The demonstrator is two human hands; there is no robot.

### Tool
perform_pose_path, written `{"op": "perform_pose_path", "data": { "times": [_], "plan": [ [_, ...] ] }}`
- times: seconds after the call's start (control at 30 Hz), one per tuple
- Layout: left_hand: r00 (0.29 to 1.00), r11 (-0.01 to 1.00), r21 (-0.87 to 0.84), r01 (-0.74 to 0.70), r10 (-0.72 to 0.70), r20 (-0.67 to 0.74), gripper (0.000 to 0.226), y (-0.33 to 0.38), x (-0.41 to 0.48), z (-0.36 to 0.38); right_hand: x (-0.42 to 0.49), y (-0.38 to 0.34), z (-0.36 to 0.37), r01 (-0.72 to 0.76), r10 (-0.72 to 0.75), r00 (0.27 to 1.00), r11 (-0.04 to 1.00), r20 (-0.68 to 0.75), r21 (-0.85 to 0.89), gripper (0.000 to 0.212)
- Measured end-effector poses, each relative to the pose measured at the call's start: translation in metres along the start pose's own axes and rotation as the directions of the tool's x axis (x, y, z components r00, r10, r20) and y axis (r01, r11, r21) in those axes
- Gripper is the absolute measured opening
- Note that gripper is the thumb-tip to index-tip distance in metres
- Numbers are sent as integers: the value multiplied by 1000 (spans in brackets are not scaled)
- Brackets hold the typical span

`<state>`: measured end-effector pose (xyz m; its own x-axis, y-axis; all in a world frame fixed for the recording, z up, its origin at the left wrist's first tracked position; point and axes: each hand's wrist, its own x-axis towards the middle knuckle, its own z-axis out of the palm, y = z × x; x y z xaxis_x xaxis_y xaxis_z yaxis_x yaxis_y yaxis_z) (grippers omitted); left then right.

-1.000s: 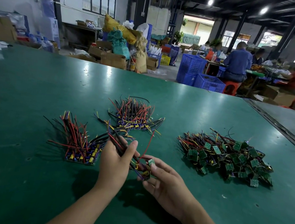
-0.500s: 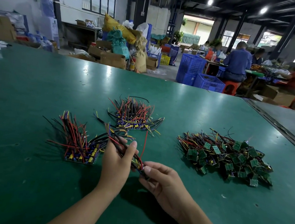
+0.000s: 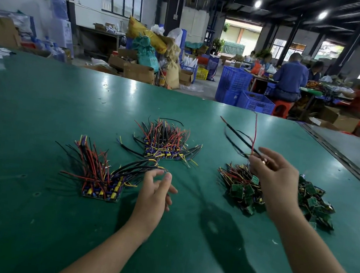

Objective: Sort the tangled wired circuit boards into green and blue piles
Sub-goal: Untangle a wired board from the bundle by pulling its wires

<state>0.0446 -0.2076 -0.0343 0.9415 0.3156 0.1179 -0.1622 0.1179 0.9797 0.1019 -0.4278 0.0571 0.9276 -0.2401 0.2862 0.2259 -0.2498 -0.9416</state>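
Two blue piles [image 3: 101, 179] [image 3: 164, 144], one green pile [image 3: 242, 189] (rightmost), right hand [image 3: 275, 180] pinching one wired board [image 3: 241, 136], left hand [image 3: 153, 194] loosely open.

On my feed the right hand [image 3: 275, 180] is raised over the green pile [image 3: 242, 189], pinching a bunch of wires [image 3: 240, 139], black and red, that fans up and away. The left hand [image 3: 153, 194] hovers low with loose fingers beside the near blue pile [image 3: 100, 185]. A second blue pile [image 3: 164, 143] lies farther back on the green table [image 3: 42, 108].
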Motion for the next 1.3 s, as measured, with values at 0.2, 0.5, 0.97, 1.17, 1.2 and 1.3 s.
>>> {"op": "perform_pose_path", "data": {
  "times": [0.2,0.5,0.97,1.17,1.2,1.3],
  "plan": [
    [1000,999,30,16,-16,9,17,0,0,0,43,5,-19,298,-332,939,646,92,-703,24],
    [1000,999,47,25,-25,-3,11,-1,-2,0,31,26,-11,222,77,967,217,243,-950,50],
    [668,657,733,173,469,-578,44,25,12,-77,-97,54,67,265,-97,887,908,451,-325,59],
    [774,537,732,418,212,-597,79,10,21,-99,-97,61,63,253,-86,812,943,578,-215,28],
    [799,511,766,390,226,-557,84,9,23,-97,-97,61,64,223,-63,809,953,584,-206,30],
    [842,497,806,322,239,-484,90,9,27,-92,-95,59,64,133,-10,836,973,548,-186,41]
  ]
}}
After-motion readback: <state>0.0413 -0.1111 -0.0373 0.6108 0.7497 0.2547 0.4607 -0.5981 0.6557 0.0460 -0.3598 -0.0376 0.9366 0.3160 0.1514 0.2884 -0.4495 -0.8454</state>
